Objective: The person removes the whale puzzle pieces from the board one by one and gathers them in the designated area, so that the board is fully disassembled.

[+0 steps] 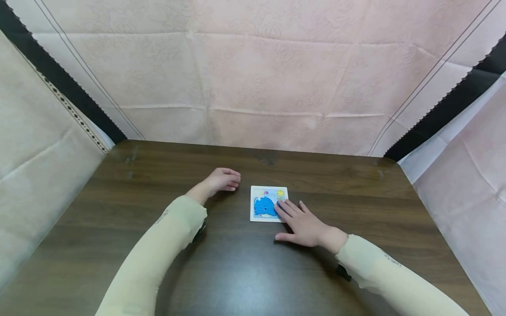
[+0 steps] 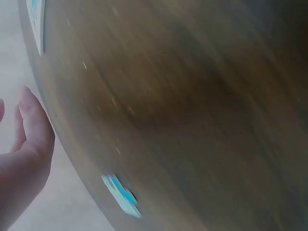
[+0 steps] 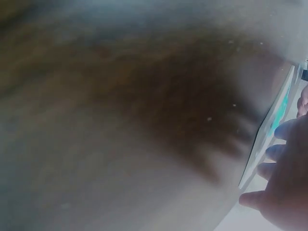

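Right hand (image 1: 302,227) on a picture card (image 1: 263,202).
Two pale sleeves (image 1: 158,254) lie closest, over a brown table (image 1: 241,272). The right hand has its fingers spread, and their tips rest on the right side of the flat white card. Inside its white edge I see a blue whale (image 1: 262,207) and a yellow sun (image 1: 280,193). A bit farther, left of the card, the left hand (image 1: 222,180) is loosely bent and holds nothing. The left wrist view shows one pale-and-blue shape (image 2: 37,24) cut off up top and a blurry one (image 2: 121,195) low down; the head view shows just one card. Past the table is creased pinkish cloth (image 1: 272,79).
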The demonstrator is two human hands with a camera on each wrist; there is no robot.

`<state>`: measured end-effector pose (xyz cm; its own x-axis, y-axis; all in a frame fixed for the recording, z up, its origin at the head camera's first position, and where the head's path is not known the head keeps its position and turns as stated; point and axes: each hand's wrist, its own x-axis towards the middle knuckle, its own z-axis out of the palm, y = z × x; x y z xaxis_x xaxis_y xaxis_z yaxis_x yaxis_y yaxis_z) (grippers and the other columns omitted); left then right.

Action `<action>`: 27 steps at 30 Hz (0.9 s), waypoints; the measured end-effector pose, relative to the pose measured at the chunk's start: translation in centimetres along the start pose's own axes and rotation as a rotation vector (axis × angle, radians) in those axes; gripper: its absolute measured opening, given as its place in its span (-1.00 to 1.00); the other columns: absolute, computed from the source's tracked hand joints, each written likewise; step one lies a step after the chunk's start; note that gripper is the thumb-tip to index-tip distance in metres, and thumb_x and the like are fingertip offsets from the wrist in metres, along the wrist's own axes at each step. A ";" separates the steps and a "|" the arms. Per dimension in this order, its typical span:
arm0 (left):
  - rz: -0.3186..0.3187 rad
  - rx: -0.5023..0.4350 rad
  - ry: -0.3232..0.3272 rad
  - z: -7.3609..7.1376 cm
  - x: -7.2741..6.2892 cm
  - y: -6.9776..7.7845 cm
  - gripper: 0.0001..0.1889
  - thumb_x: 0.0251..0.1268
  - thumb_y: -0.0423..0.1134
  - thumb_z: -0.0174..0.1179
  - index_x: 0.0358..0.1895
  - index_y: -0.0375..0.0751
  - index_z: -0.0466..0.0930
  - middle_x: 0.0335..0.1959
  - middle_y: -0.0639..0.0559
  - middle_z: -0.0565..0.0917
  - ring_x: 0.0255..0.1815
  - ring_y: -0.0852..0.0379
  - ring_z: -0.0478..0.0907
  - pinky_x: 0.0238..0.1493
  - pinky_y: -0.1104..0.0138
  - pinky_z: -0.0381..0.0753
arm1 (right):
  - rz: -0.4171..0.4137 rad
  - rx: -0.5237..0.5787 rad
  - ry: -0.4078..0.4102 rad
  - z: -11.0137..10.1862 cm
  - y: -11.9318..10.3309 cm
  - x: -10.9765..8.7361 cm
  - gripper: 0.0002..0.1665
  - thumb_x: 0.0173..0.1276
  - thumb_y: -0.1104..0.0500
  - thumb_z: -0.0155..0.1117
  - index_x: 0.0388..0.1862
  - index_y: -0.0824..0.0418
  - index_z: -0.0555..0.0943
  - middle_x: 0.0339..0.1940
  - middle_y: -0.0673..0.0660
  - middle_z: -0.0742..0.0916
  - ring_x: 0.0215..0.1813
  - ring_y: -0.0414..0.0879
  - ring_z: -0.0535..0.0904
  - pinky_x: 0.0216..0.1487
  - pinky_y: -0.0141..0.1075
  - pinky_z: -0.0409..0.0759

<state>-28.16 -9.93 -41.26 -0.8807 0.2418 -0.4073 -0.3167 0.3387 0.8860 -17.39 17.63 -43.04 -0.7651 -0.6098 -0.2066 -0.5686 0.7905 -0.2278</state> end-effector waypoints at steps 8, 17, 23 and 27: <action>-0.017 0.023 -0.069 2.7 0.3 0.7 -0.64 0.37 -0.22 0.05 0.14 -0.33 0.46 0.02 -0.21 0.58 -0.11 0.05 0.59 0.00 0.34 0.62 | 0.023 0.005 -0.035 0.4 0.4 -0.7 0.01 0.24 -0.43 -0.03 0.51 0.04 -0.01 0.55 0.11 0.03 0.56 0.09 -0.12 0.44 0.26 -0.14; -0.004 0.054 -0.142 4.4 -0.1 1.4 -0.60 0.40 -0.20 0.01 0.18 -0.37 0.40 0.10 -0.26 0.55 0.07 -0.05 0.57 0.12 0.27 0.55 | 0.022 0.000 -0.050 0.6 0.6 -0.8 0.02 0.23 -0.45 -0.05 0.51 0.04 0.00 0.55 0.10 0.03 0.56 0.09 -0.13 0.43 0.27 -0.13; -0.017 0.075 -0.145 5.0 0.0 1.6 -0.60 0.41 -0.19 0.01 0.18 -0.38 0.42 0.11 -0.25 0.55 0.06 -0.05 0.57 0.13 0.28 0.55 | 0.019 -0.012 -0.045 0.5 0.5 -0.9 0.02 0.24 -0.45 -0.05 0.51 0.04 0.00 0.55 0.11 0.03 0.56 0.09 -0.12 0.43 0.27 -0.11; -0.025 0.073 -0.142 5.1 0.0 1.7 -0.60 0.41 -0.19 0.00 0.17 -0.39 0.42 0.11 -0.26 0.56 0.06 -0.05 0.58 0.13 0.28 0.55 | 0.018 -0.011 -0.044 0.5 0.5 -0.9 0.02 0.23 -0.45 -0.06 0.51 0.04 0.00 0.55 0.10 0.03 0.55 0.09 -0.11 0.42 0.28 -0.11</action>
<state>-26.96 -4.71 -40.86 -0.8124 0.3570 -0.4611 -0.3072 0.4101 0.8588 -16.82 18.55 -43.46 -0.7614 -0.5972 -0.2524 -0.5584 0.8018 -0.2129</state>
